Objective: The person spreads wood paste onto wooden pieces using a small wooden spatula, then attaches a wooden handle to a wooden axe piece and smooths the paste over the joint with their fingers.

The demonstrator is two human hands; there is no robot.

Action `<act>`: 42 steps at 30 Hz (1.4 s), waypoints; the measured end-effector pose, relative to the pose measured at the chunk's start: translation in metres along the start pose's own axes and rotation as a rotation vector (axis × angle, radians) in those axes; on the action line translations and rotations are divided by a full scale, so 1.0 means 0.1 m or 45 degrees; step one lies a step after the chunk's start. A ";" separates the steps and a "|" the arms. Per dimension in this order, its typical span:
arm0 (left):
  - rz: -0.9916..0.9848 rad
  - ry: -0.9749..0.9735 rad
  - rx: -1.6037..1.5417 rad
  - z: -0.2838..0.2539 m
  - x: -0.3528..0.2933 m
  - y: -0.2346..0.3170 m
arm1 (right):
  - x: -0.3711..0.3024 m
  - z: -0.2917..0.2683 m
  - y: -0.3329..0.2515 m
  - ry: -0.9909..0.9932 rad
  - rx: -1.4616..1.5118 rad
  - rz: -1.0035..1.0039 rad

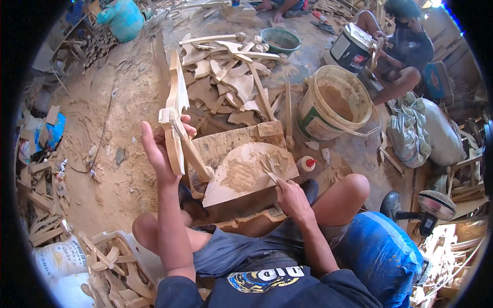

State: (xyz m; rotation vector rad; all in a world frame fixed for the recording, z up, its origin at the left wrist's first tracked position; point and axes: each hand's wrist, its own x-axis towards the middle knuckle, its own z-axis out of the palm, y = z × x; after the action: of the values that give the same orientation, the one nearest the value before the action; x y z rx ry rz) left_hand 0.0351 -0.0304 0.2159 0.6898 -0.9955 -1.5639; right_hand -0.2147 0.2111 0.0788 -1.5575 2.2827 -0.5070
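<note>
My left hand (160, 149) holds up a pale shaped wooden piece (176, 154), a flat wavy-edged panel joined to a block and a slanting leg-like bar. Its fingers are partly hidden behind the wood. My right hand (295, 201) is closed round a small spatula (271, 177), whose blade is at the brown paste (275, 163) on a pale round-edged board (217, 193). More paste is smeared over the board's middle. Under the board is a worn wooden block (205, 145). A white glue bottle with a red cap (306, 164) stands just right of the board.
Cut wooden pieces (226, 84) lie heaped beyond the block. A large dusty bucket (322, 115) and a green basin (280, 41) stand further off. Another person (408, 49) sits at the far right. A blue sack (377, 251) and a fan (435, 205) are to my right.
</note>
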 end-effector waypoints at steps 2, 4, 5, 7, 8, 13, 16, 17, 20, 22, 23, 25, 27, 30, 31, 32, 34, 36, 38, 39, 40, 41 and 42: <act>-0.038 -0.054 -0.128 -0.05 -0.04 0.01 | 0.10 -0.07 -0.17 -0.145 0.271 0.104; -0.024 -0.065 -0.141 -0.03 -0.03 0.05 | 0.13 0.02 -0.27 -0.072 0.288 0.089; -0.011 -0.079 -0.157 -0.02 -0.03 0.07 | 0.14 0.06 -0.29 0.003 0.302 0.075; -0.019 -0.013 -0.136 -0.04 -0.01 0.09 | 0.19 0.22 -0.32 -0.095 0.641 0.086; 0.036 -0.011 -0.090 -0.08 0.00 0.10 | 0.17 0.32 -0.39 -0.219 0.855 0.309; 0.112 0.094 -0.005 -0.07 0.05 0.09 | -0.08 0.89 -0.25 0.018 0.620 0.122; 0.101 0.050 -0.110 -0.14 0.11 0.04 | -0.10 0.96 -0.19 0.079 0.536 0.026; 0.093 0.085 -0.086 -0.18 0.12 -0.01 | -0.09 0.98 -0.20 0.049 0.613 0.147; 0.087 0.081 -0.020 -0.18 0.13 -0.01 | -0.04 0.96 -0.22 0.082 0.626 0.213; 0.108 0.116 -0.028 -0.04 0.12 0.04 | -0.03 0.95 -0.14 0.125 0.695 0.273; 0.112 0.119 -0.021 -0.05 0.11 0.04 | -0.03 0.93 -0.14 0.118 0.763 0.321; 0.144 0.148 0.060 -0.06 0.12 0.03 | -0.10 0.87 -0.15 0.193 0.714 0.320; 0.163 0.156 0.057 -0.09 0.16 -0.03 | -0.17 0.78 -0.16 0.118 0.629 0.354; 0.152 0.176 0.077 -0.09 0.18 -0.05 | -0.18 0.49 -0.21 -0.189 0.412 0.445; 0.152 0.177 0.071 -0.08 0.17 -0.06 | -0.16 0.31 -0.19 -0.187 0.407 0.445; 0.149 0.183 0.075 -0.07 0.18 -0.06 | -0.09 0.06 -0.15 -0.169 0.271 0.255; 0.156 0.123 0.085 -0.07 0.18 -0.03 | 0.14 -0.79 -0.18 -0.054 0.102 0.000; 0.182 0.122 0.115 -0.15 0.18 -0.01 | 0.64 -1.65 0.00 0.238 -0.026 -0.140; 0.184 0.107 0.120 -0.15 0.17 0.02 | 1.38 -2.13 0.41 0.421 -0.221 -0.095; 0.189 0.110 0.105 -0.10 0.18 0.01 | 1.75 -2.31 0.73 0.388 -0.281 0.010; 0.184 0.167 0.120 -0.05 0.19 -0.01 | 2.08 -2.47 1.06 0.337 -0.355 0.083; 0.191 0.239 0.153 -0.04 0.18 0.01 | 2.35 -2.48 1.32 0.278 -0.410 0.138; 0.203 0.288 0.060 -0.06 0.15 0.05 | 2.53 -2.36 1.41 0.145 -0.393 0.167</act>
State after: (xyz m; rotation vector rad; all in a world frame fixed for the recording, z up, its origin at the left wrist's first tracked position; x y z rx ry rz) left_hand 0.0389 -0.0462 0.2187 0.7822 -0.8973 -1.2965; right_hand -0.5266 0.0466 0.2032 -1.5308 2.6307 -0.2209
